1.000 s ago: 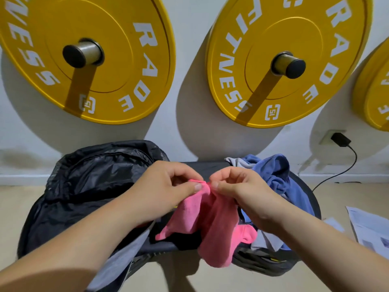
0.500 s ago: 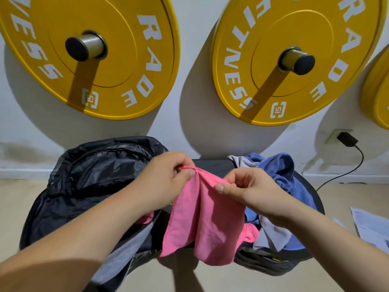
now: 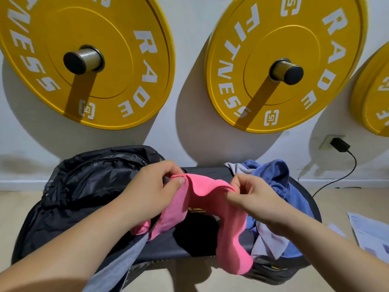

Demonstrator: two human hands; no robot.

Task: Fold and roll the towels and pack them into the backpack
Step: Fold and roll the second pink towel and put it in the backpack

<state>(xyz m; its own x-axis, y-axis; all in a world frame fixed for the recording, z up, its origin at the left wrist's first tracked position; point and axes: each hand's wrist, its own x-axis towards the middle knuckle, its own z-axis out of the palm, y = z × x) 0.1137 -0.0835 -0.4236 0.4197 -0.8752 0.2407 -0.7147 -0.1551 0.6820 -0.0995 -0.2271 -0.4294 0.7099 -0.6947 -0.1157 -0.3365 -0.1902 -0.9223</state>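
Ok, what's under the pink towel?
The pink towel hangs over a black pad with a yellow label showing in the gap. Its right drape covers part of the blue towel pile.

Middle towel (image 3: 202, 190): is showing plain bright pink.
Backpack (image 3: 84, 186): at the left, is showing glossy black, with a grey strip at its near edge.
Right towels (image 3: 280, 182): are showing blue and pale grey.
Bench (image 3: 168, 247): is showing dark charcoal.
Weight plates (image 3: 117, 49): at the far side, are showing yellow with white lettering.
Wall (image 3: 189, 60): is showing white.
Floor (image 3: 12, 211): is showing beige.
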